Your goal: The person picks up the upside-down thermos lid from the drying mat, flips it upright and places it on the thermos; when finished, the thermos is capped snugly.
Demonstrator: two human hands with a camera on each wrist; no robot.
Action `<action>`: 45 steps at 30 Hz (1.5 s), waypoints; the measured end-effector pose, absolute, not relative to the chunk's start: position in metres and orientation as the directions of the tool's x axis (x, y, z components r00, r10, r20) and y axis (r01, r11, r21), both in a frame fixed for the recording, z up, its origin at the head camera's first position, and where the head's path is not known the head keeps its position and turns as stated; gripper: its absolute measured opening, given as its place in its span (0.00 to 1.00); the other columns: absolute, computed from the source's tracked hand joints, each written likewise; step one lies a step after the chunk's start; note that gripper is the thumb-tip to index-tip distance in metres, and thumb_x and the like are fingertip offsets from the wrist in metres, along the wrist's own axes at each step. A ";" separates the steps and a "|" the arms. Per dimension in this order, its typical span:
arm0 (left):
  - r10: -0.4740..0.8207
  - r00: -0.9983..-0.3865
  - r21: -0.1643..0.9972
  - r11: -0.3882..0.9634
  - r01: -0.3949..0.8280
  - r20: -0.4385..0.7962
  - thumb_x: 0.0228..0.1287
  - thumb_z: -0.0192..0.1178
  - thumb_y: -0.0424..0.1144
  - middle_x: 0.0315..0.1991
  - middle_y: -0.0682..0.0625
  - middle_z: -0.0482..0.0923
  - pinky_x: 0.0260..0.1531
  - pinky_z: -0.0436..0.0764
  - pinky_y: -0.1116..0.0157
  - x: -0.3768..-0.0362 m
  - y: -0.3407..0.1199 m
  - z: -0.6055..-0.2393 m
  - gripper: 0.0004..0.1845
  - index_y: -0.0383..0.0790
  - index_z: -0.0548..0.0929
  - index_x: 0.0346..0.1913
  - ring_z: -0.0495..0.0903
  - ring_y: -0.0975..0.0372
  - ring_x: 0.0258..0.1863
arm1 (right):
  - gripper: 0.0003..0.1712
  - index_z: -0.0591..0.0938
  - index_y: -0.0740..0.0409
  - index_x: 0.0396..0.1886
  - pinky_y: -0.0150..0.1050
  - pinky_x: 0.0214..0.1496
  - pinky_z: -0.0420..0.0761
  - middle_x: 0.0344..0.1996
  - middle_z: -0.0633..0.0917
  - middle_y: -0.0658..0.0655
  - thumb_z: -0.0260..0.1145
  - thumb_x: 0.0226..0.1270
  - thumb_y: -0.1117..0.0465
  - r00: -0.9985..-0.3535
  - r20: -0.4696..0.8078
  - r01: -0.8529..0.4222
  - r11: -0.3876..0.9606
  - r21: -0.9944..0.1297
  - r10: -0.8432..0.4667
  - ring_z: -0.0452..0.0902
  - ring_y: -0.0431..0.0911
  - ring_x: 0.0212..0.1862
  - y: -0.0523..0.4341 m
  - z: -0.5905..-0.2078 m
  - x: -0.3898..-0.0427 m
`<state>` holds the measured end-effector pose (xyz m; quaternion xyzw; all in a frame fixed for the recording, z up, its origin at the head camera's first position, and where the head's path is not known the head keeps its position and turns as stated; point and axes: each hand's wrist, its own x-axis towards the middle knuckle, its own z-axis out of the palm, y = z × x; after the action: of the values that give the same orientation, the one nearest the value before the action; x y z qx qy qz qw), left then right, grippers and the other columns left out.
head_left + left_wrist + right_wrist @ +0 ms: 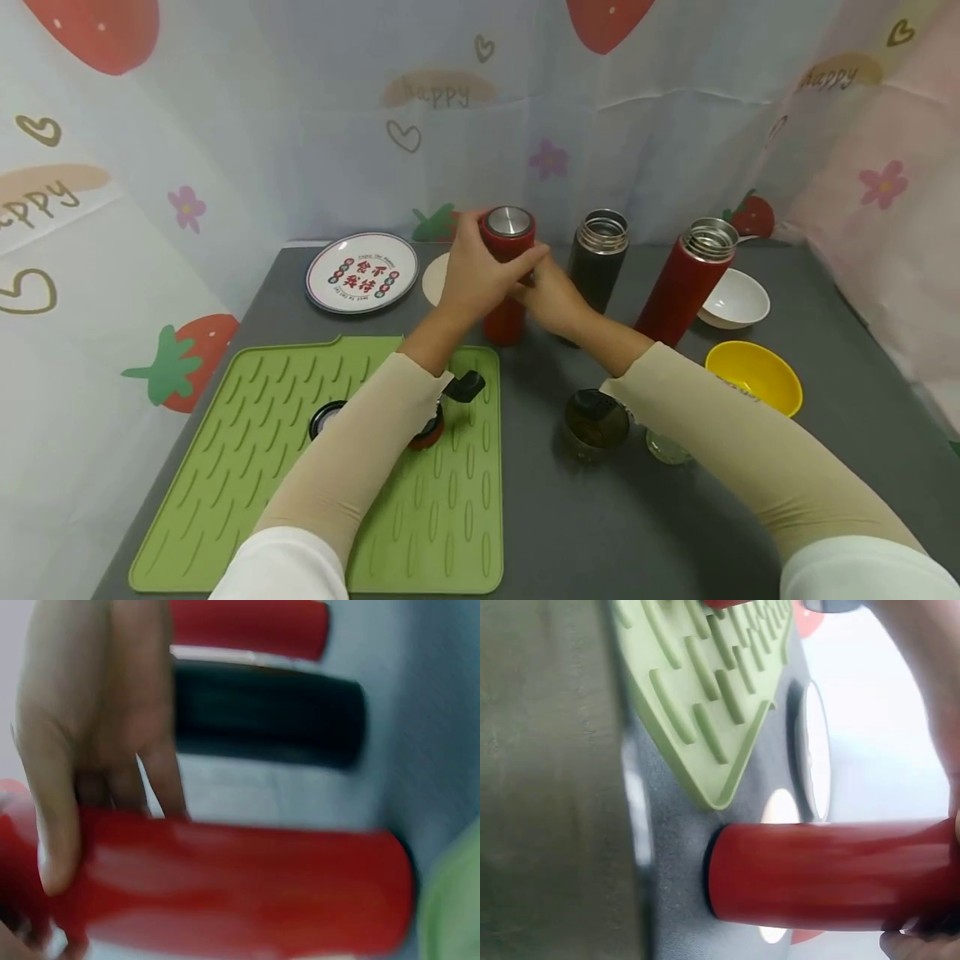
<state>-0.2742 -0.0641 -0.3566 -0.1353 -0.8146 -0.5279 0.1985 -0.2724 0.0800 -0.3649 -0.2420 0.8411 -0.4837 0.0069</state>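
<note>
An upright red thermos bottle (504,323) stands at the back middle of the table, topped by a lid with a silver disc (509,221). My left hand (474,271) grips its upper part from the left. From the right, my right hand (557,296) holds it just below the top, and its thumb lies across the bottle in the left wrist view. Some fingers are hidden behind the bottle. Close on the right is a black thermos bottle (592,279) with a bare threaded mouth. Farther right a second red thermos bottle (675,292) is also uncapped.
A green ridged mat (225,467) covers the left of the table, with lids (426,435) partly under my left forearm. Behind it are a printed plate (360,292) and a pale dish (435,279). Rightward are a white bowl (738,302), a yellow bowl (772,379) and glassware (596,433).
</note>
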 end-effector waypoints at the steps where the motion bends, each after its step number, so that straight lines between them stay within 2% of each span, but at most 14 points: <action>1: -0.019 -0.891 0.797 0.455 0.396 0.454 0.47 0.66 0.70 0.56 0.46 0.70 0.49 0.76 0.62 -0.275 -0.061 -0.353 0.50 0.39 0.63 0.65 0.75 0.59 0.51 | 0.28 0.64 0.66 0.66 0.47 0.57 0.74 0.58 0.74 0.64 0.62 0.70 0.67 -0.879 0.229 -0.410 0.417 -0.811 -0.419 0.73 0.54 0.58 0.080 -0.364 -0.273; 3: -0.054 -0.893 0.782 0.508 0.361 0.447 0.47 0.67 0.70 0.56 0.47 0.68 0.46 0.77 0.63 -0.276 -0.057 -0.348 0.49 0.40 0.65 0.63 0.73 0.58 0.50 | 0.28 0.63 0.66 0.66 0.48 0.58 0.74 0.57 0.74 0.64 0.62 0.70 0.68 -0.879 0.224 -0.407 0.418 -0.812 -0.421 0.72 0.54 0.58 0.081 -0.363 -0.274; 6: -0.028 -0.874 0.773 0.481 0.413 0.485 0.55 0.68 0.60 0.63 0.45 0.61 0.52 0.74 0.65 -0.278 -0.062 -0.348 0.46 0.40 0.61 0.69 0.70 0.58 0.55 | 0.35 0.58 0.66 0.68 0.48 0.61 0.72 0.59 0.72 0.65 0.64 0.70 0.63 -0.901 0.183 -0.361 0.446 -0.819 -0.393 0.70 0.55 0.61 0.081 -0.361 -0.274; 10: 0.097 -0.852 0.822 0.225 0.523 0.515 0.65 0.65 0.46 0.76 0.52 0.42 0.58 0.71 0.64 -0.277 -0.074 -0.355 0.51 0.50 0.40 0.78 0.70 0.59 0.63 | 0.42 0.56 0.65 0.70 0.48 0.62 0.71 0.61 0.72 0.64 0.68 0.67 0.55 -0.925 0.148 -0.312 0.481 -0.819 -0.349 0.71 0.54 0.62 0.082 -0.360 -0.274; 13: 0.165 -0.820 0.819 0.091 0.566 0.548 0.70 0.58 0.48 0.78 0.55 0.34 0.59 0.72 0.59 -0.277 -0.080 -0.362 0.49 0.50 0.32 0.78 0.70 0.54 0.64 | 0.43 0.57 0.65 0.70 0.48 0.61 0.72 0.60 0.73 0.63 0.69 0.66 0.53 -0.929 0.143 -0.301 0.472 -0.828 -0.341 0.72 0.54 0.61 0.081 -0.361 -0.274; 15: 0.149 -0.803 0.799 0.099 0.593 0.577 0.70 0.54 0.55 0.77 0.50 0.39 0.60 0.71 0.58 -0.277 -0.081 -0.366 0.48 0.44 0.35 0.78 0.68 0.52 0.65 | 0.42 0.57 0.65 0.70 0.48 0.61 0.72 0.60 0.73 0.63 0.69 0.66 0.54 -0.926 0.146 -0.306 0.462 -0.833 -0.349 0.71 0.54 0.61 0.079 -0.362 -0.274; 18: 0.063 -0.814 0.790 0.208 0.576 0.577 0.63 0.56 0.64 0.70 0.42 0.55 0.58 0.72 0.62 -0.275 -0.073 -0.368 0.50 0.37 0.48 0.74 0.70 0.54 0.62 | 0.40 0.58 0.66 0.69 0.47 0.61 0.72 0.60 0.73 0.64 0.68 0.67 0.57 -0.921 0.152 -0.324 0.484 -0.813 -0.359 0.71 0.55 0.61 0.079 -0.364 -0.274; 23: -0.059 -0.877 0.821 0.384 0.422 0.478 0.53 0.69 0.61 0.55 0.45 0.68 0.49 0.75 0.67 -0.273 -0.061 -0.359 0.44 0.38 0.62 0.63 0.73 0.59 0.52 | 0.37 0.57 0.66 0.70 0.49 0.61 0.71 0.63 0.70 0.66 0.65 0.69 0.61 -0.909 0.167 -0.355 0.502 -0.789 -0.381 0.69 0.56 0.63 0.082 -0.365 -0.275; 27: 0.096 -0.922 0.851 0.358 0.383 0.375 0.61 0.66 0.55 0.58 0.47 0.72 0.55 0.73 0.60 -0.276 -0.080 -0.353 0.39 0.42 0.63 0.68 0.73 0.59 0.56 | 0.41 0.56 0.65 0.71 0.49 0.62 0.71 0.64 0.70 0.64 0.67 0.68 0.55 -0.915 0.142 -0.329 0.496 -0.804 -0.377 0.69 0.55 0.63 0.081 -0.364 -0.276; 30: 0.283 -0.918 0.796 0.468 0.384 0.276 0.70 0.54 0.58 0.66 0.47 0.67 0.63 0.66 0.55 -0.278 -0.107 -0.350 0.37 0.42 0.59 0.74 0.69 0.57 0.63 | 0.44 0.55 0.64 0.72 0.48 0.61 0.72 0.64 0.71 0.63 0.68 0.67 0.52 -0.927 0.112 -0.294 0.508 -0.809 -0.359 0.70 0.55 0.63 0.080 -0.364 -0.277; 34: 0.401 -0.906 0.651 0.653 0.387 0.136 0.73 0.40 0.64 0.71 0.47 0.62 0.62 0.66 0.52 -0.264 -0.155 -0.356 0.38 0.44 0.56 0.76 0.69 0.56 0.64 | 0.46 0.55 0.63 0.73 0.48 0.61 0.72 0.65 0.70 0.62 0.68 0.66 0.50 -0.935 0.079 -0.262 0.524 -0.810 -0.344 0.69 0.55 0.64 0.078 -0.365 -0.279; 37: 0.443 -0.895 0.574 0.720 0.390 0.053 0.74 0.45 0.60 0.65 0.46 0.70 0.57 0.71 0.51 -0.234 -0.199 -0.367 0.35 0.42 0.61 0.74 0.74 0.54 0.59 | 0.46 0.55 0.62 0.73 0.48 0.62 0.71 0.65 0.70 0.61 0.69 0.65 0.49 -0.937 0.068 -0.252 0.527 -0.811 -0.343 0.69 0.54 0.64 0.077 -0.368 -0.279; 40: 0.458 -0.889 0.504 0.773 0.385 -0.023 0.69 0.56 0.58 0.57 0.44 0.77 0.53 0.74 0.50 -0.197 -0.237 -0.377 0.34 0.40 0.69 0.69 0.76 0.53 0.55 | 0.46 0.56 0.61 0.72 0.48 0.62 0.72 0.65 0.70 0.60 0.69 0.65 0.48 -0.936 0.068 -0.252 0.521 -0.815 -0.346 0.69 0.54 0.64 0.078 -0.368 -0.278; 45: 0.405 -0.901 0.448 0.841 0.302 -0.153 0.50 0.69 0.65 0.59 0.41 0.75 0.55 0.71 0.45 -0.140 -0.282 -0.401 0.48 0.34 0.71 0.66 0.72 0.47 0.60 | 0.47 0.55 0.61 0.72 0.47 0.61 0.72 0.65 0.70 0.60 0.69 0.65 0.48 -0.935 0.077 -0.257 0.512 -0.819 -0.346 0.69 0.54 0.65 0.080 -0.367 -0.278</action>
<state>-0.1405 -0.2816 -0.4007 -0.1859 -0.9517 -0.2118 -0.1219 -0.2778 0.0801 -0.3667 -0.1738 0.8682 -0.4623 0.0481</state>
